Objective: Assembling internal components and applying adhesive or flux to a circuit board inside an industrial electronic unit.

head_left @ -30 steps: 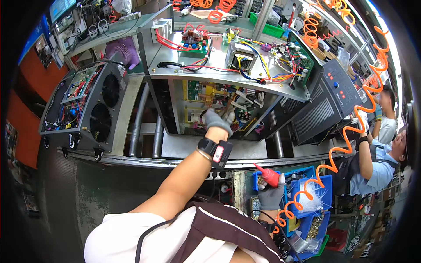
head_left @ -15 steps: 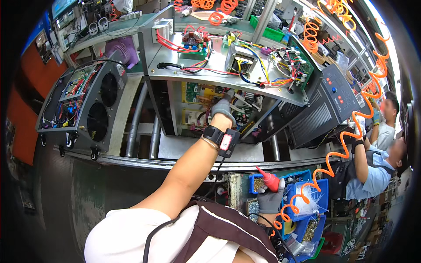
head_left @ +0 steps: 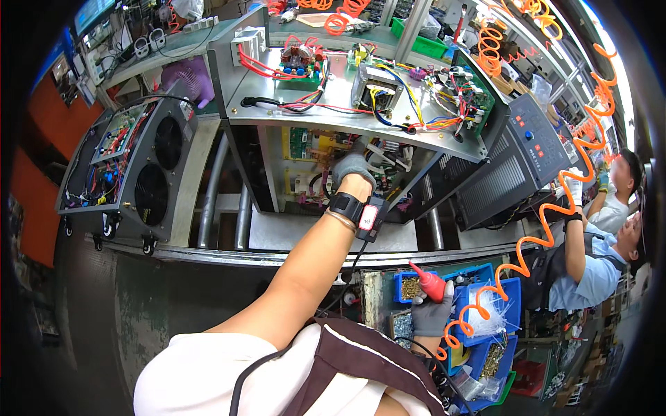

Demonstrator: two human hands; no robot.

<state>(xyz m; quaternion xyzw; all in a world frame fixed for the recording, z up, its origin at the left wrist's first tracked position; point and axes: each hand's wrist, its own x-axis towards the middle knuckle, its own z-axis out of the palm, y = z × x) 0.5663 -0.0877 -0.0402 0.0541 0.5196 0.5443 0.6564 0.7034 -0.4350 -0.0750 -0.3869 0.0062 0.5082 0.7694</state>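
My left hand [head_left: 354,169], in a grey glove, reaches into the lower bay of an open metal power-unit chassis [head_left: 274,166]. Its fingers are mostly hidden among green circuit boards [head_left: 299,144], pale cables [head_left: 379,161] and copper-coloured parts, so what they touch cannot be made out. Above it, the chassis's upper deck carries a transformer [head_left: 377,89] and coloured wires. Lower right, my right hand [head_left: 431,320], also grey-gloved, is closed around a red squeeze bottle [head_left: 433,287] with a pointed nozzle tilted up to the left. That hand is over the blue parts bins.
Blue bins [head_left: 510,315] hold screws and white ties. An orange coiled hose [head_left: 515,269] crosses the right side. A second open unit [head_left: 132,166] with fans stands left; a dark unit [head_left: 496,173] stands right. Co-workers [head_left: 586,274] are at far right. Rollers [head_left: 244,215] run underneath.
The chassis appears shifted slightly left in view. My left wrist sits slightly further right relative to it, the hand still inside. My right hand keeps the red bottle, almost unmoved.
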